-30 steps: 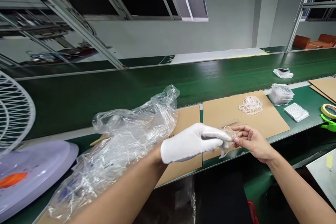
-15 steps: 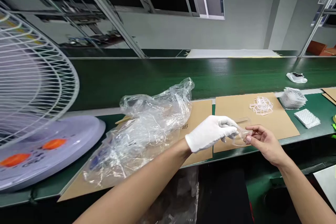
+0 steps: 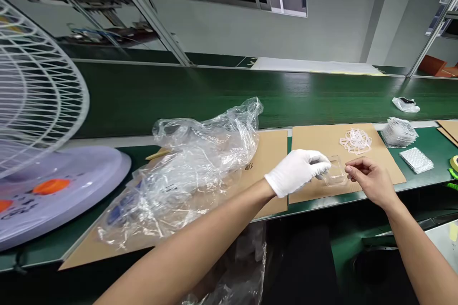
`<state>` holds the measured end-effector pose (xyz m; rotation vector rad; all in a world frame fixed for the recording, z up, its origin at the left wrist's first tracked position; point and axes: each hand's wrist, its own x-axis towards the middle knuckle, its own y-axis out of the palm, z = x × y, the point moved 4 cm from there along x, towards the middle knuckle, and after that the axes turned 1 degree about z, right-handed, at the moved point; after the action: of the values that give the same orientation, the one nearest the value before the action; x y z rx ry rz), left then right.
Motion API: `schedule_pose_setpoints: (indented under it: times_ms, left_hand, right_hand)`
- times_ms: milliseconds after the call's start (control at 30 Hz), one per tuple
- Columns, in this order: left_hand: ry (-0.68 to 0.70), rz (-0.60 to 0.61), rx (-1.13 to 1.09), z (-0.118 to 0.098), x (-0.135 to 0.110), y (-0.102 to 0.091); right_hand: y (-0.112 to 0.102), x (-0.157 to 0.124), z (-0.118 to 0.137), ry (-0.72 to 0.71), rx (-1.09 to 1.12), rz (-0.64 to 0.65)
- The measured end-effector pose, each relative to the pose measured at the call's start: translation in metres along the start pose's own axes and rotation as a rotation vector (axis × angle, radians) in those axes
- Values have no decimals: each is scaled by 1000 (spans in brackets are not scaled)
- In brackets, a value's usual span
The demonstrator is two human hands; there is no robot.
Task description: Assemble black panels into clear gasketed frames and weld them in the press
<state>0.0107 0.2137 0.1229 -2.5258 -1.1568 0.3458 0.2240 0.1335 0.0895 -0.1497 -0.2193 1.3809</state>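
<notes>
My left hand (image 3: 300, 170), in a white glove, pinches the left edge of a clear rectangular plastic tray (image 3: 335, 171) over the cardboard. My right hand (image 3: 372, 180) is bare and sits just right of the tray, its thumb and forefinger pressed together. Whatever lies between those fingertips is too small or too clear to make out. Behind the hands, a tangled pile of thin white frames or loops (image 3: 355, 141) rests on the cardboard sheet (image 3: 315, 139).
A large crumpled clear plastic bag (image 3: 200, 167) covers cardboard on the left. A fan (image 3: 39, 90) stands at far left. Stacked clear bubble-wrap pouches (image 3: 399, 132) and another flat pouch (image 3: 417, 160) lie right. Beyond runs a green conveyor belt (image 3: 286, 90). Tape (image 3: 454, 163) sits at the right edge.
My right fingers have come away from the clear tray, slightly to the right, leaving a gap. My left hand keeps its grip. The camera view has shifted slightly.
</notes>
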Motion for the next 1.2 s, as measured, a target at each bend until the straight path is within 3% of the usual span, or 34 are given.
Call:
schedule_pose_setpoints:
  times_ms: [267,567,1200]
  left_hand:
    - [-126,-10,-103,31,21,18]
    - [-130,-142,73,43,29,4]
    - [-199,-150,25,60,29,0]
  right_hand:
    - [-6,41,-16,41,-82,42]
    - [8,76,-35,18,-82,120]
    - [21,91,-41,-23,-74,122]
